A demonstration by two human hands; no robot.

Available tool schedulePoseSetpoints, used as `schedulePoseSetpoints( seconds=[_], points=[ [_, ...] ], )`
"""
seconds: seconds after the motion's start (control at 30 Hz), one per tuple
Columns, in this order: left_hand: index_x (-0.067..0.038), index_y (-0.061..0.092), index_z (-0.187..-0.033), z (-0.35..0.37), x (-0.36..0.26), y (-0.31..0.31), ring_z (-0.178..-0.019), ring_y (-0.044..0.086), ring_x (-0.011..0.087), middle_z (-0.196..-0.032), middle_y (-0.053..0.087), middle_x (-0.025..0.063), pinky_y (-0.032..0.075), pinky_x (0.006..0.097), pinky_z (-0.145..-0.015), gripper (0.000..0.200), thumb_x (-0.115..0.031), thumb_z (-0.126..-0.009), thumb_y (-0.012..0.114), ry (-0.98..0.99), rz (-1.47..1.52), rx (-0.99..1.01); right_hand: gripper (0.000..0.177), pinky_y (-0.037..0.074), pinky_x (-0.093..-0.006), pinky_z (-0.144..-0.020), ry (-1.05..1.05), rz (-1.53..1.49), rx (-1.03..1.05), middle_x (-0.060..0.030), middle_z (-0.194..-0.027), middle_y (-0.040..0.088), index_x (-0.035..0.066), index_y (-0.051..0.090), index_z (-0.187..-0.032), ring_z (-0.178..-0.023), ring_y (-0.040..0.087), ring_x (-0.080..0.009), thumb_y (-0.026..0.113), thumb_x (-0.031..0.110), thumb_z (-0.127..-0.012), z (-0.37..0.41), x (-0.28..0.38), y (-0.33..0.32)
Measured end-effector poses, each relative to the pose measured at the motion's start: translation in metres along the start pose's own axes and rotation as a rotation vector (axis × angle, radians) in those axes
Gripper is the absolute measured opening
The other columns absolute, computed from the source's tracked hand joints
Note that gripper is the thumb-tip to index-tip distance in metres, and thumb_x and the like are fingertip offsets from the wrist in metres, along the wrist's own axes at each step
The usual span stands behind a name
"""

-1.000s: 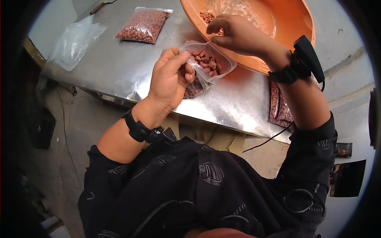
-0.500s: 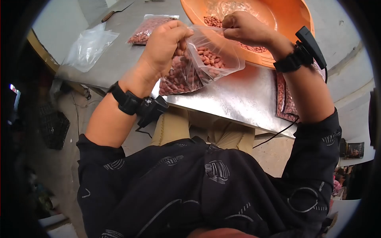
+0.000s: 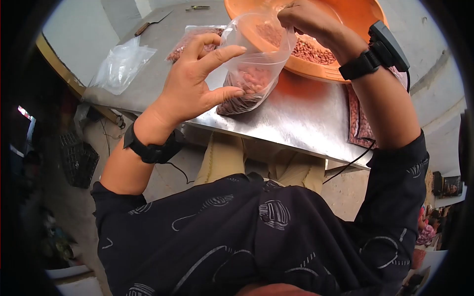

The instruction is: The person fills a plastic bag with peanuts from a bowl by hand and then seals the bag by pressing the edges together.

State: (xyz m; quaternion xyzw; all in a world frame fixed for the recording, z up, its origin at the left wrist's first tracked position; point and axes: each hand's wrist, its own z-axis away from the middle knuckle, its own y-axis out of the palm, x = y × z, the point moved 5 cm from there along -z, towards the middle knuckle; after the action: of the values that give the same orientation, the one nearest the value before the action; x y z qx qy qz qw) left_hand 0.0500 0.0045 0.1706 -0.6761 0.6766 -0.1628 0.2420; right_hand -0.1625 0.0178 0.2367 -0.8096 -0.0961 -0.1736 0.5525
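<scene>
While the right hand [image 3: 312, 22] pinches the nut bag [image 3: 249, 93] by its rim in the head view, the left hand [image 3: 190, 84] has its fingers [image 3: 221, 57] spread, contact unclear. Bag at 12 o'clock over worktop [image 3: 316, 126]; orange basin [image 3: 316, 72] at 1 o'clock.

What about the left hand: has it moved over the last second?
Yes. The left hand has moved leftward, judged against the clear bags lying on the table: the gap between them looks smaller.

Has released the plastic bag [image 3: 253, 81] from the left hand [image 3: 190, 81], now spread beside it; has gripped its rim in the right hand [image 3: 314, 22].
</scene>
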Motion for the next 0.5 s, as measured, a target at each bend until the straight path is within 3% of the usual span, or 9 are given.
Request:
schedulePoseSetpoints(
  seconds=[0.17,0.33,0.37,0.47,0.5],
  points=[
    [-0.003,0.061,-0.089,0.0,0.019,-0.013,-0.066,0.056,0.0182,-0.083,0.06,0.0071,0.046,0.0278,-0.061,0.014,-0.007,-0.076,0.065,-0.166,0.033,0.097,0.017,0.037,-0.0315,-0.046,-0.047,-0.163,0.034,-0.0075,-0.053,0.053,-0.001,0.058,-0.058,-0.052,0.051,-0.0167,0.053,0.013,-0.065,0.005,-0.004,-0.006],
    [0.0,0.059,-0.082,-0.032,0.05,-0.037,-0.058,0.055,0.0166,-0.07,0.06,0.0082,0.045,0.0269,-0.055,0.009,-0.007,-0.077,0.062,-0.267,0.046,0.156,0.017,0.034,-0.0264,-0.044,0.008,-0.258,-0.036,-0.003,-0.051,0.052,0.0,0.058,-0.055,-0.049,0.048,-0.013,0.052,0.012,-0.065,0.02,-0.007,-0.034],
    [0.0,0.059,-0.082,-0.036,0.053,-0.036,-0.057,0.054,0.0165,-0.068,0.059,0.0083,0.044,0.0265,-0.054,0.008,-0.007,-0.078,0.062,-0.276,0.04,0.181,0.016,0.041,-0.0239,-0.05,0.056,-0.147,0.016,-0.0066,-0.064,0.058,-0.003,0.063,-0.073,-0.059,0.054,-0.0126,0.056,0.011,-0.071,0.019,-0.013,-0.035],
    [0.001,0.059,-0.081,-0.033,0.051,-0.011,-0.056,0.055,0.0134,-0.064,0.059,0.0072,0.043,0.0254,-0.053,0.008,-0.008,-0.079,0.06,-0.272,-0.013,0.253,0.021,0.032,-0.0247,-0.046,-0.07,-0.216,-0.003,0.0008,-0.055,0.046,0.004,0.045,-0.054,-0.051,0.042,-0.0074,0.051,0.015,-0.071,0.024,-0.043,-0.01],
    [0.001,0.059,-0.082,-0.028,0.053,0.0,-0.056,0.055,0.0098,-0.062,0.059,0.0057,0.043,0.0239,-0.052,0.009,-0.008,-0.081,0.059,-0.318,0.092,0.279,0.02,0.031,-0.0223,-0.046,-0.024,-0.254,0.041,0.0002,-0.054,0.045,0.005,0.046,-0.054,-0.051,0.041,-0.0068,0.05,0.014,-0.071,0.029,-0.05,-0.001]
  ],
)
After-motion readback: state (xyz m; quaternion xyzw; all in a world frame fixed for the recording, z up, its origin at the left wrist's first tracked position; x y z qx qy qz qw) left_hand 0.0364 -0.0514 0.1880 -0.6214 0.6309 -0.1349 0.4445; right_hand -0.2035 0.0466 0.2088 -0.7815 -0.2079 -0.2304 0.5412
